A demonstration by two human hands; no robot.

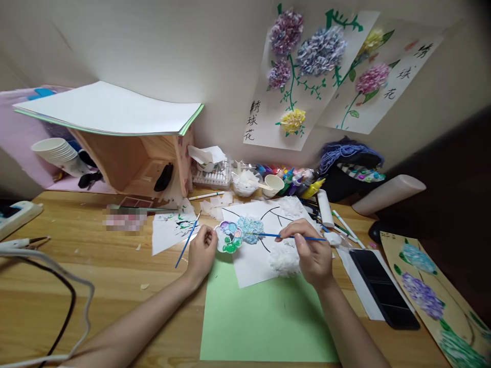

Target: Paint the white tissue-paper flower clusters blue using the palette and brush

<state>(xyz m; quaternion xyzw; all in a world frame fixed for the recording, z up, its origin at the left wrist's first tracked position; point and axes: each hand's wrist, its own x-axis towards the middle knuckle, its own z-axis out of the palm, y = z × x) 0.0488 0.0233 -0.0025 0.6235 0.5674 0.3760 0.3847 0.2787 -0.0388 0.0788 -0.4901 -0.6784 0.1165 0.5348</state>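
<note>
Pinched in my left hand [203, 248] is the edge of a flower-shaped paint palette [229, 237] with green, blue, purple and pink paint in its wells. My right hand [312, 250] grips a thin blue paintbrush [284, 236], whose tip reaches a light blue paper flower cluster [250, 230]. That cluster sits on a white sheet [249, 268] with dark branch lines drawn on it. A white flower cluster [286, 259] lies beside my right hand, and another white cluster [290, 207] is near the sheet's top. Under the sheet's lower part is green paper [264, 322].
A second blue brush [187, 240] rests on a paint-stained paper [169, 232] to the left. Behind stand paint bottles [295, 179], a paper cup [273, 185] and a box [134, 158]. A phone [383, 289] and a flower painting [425, 291] lie right; cables [86, 291] left.
</note>
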